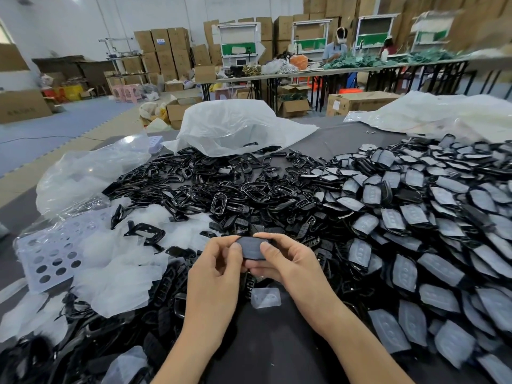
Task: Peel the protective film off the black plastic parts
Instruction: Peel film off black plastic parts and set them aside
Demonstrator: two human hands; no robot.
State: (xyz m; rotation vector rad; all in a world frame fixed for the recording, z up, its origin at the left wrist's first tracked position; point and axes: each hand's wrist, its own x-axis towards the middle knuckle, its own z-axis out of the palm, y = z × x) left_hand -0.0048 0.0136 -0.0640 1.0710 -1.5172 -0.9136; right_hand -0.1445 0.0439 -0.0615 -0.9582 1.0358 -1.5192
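Two hands hold one black part (253,246) just above the bench (346,134): the left hand (219,261) and the right hand (288,261) pinch it, a thumb on its filmed face. To the right lies a heap of filmed parts (415,217), too many to count. One loose film piece (266,297) lies just below the hands.

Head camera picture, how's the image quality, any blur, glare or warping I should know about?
Head view: the black part pinched by the left hand and right hand is sharp; the cardboard boxes at top right smear; wide-angle distortion bows the far table; glare spots sit on the clear bag at left; lighting even, shadows soft.
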